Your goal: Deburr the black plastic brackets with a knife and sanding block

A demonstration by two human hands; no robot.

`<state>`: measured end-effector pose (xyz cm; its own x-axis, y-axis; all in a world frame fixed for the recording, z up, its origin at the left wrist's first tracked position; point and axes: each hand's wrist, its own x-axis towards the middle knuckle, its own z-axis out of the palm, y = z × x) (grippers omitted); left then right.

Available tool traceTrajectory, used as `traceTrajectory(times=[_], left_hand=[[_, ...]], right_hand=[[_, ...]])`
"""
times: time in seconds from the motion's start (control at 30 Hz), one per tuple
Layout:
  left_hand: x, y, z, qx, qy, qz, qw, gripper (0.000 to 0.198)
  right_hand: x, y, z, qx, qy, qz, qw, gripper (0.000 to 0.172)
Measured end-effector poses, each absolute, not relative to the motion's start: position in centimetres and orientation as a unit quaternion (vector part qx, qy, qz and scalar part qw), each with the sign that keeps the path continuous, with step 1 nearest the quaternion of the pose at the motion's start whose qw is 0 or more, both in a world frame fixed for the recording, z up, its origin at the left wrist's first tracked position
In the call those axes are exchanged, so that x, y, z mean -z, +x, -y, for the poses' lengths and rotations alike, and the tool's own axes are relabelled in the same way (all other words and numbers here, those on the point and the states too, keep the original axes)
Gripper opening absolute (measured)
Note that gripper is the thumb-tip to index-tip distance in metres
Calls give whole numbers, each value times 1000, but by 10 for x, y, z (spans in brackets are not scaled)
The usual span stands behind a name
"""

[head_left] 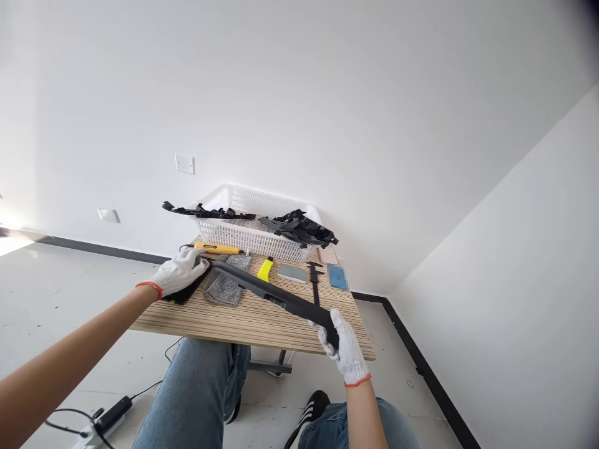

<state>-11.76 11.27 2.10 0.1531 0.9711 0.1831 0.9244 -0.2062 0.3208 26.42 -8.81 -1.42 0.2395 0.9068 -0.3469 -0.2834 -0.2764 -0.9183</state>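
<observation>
A long black plastic trim piece (271, 292) stretches diagonally across the small wooden table (243, 321). My left hand (180, 272), in a white knit glove, is closed round its far left end, above a dark pad. My right hand (345, 350), also gloved, grips its near right end at the table's front edge. A grey cloth (224, 287) lies under the piece's left half.
A white plastic basket (253, 240) with several black plastic parts stands at the table's back. A yellow-handled tool (218, 248), a yellow scraper (264, 269), a small grey block (292, 272), a caliper (314, 280) and a blue card (337, 276) lie before it. A power strip (110, 416) lies on the floor.
</observation>
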Motion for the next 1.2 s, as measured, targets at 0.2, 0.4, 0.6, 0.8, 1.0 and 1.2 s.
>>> traceTrajectory(times=[0.2,0.4,0.6,0.8,1.0,1.2], left_hand=[[10,-121,-103,-163,800,-577,-20,61],[9,-122,-110,-149,820,-553,-11,53],[-6,-111,-99,-116,812,-572,0,56],[-23,-100,-86,-120,798,-591,10,53],[-75,-83,-36,-159,753,-639,20,52],[-133,-81,75,-337,871,-353,49,33]], right_hand=[[18,265,90,-542,-583,250,552,69],[17,265,91,-533,-590,245,554,70],[15,265,91,-549,-576,260,547,74],[9,262,91,-551,-570,274,544,74],[11,262,92,-553,-572,265,545,75],[21,267,92,-527,-584,274,554,74]])
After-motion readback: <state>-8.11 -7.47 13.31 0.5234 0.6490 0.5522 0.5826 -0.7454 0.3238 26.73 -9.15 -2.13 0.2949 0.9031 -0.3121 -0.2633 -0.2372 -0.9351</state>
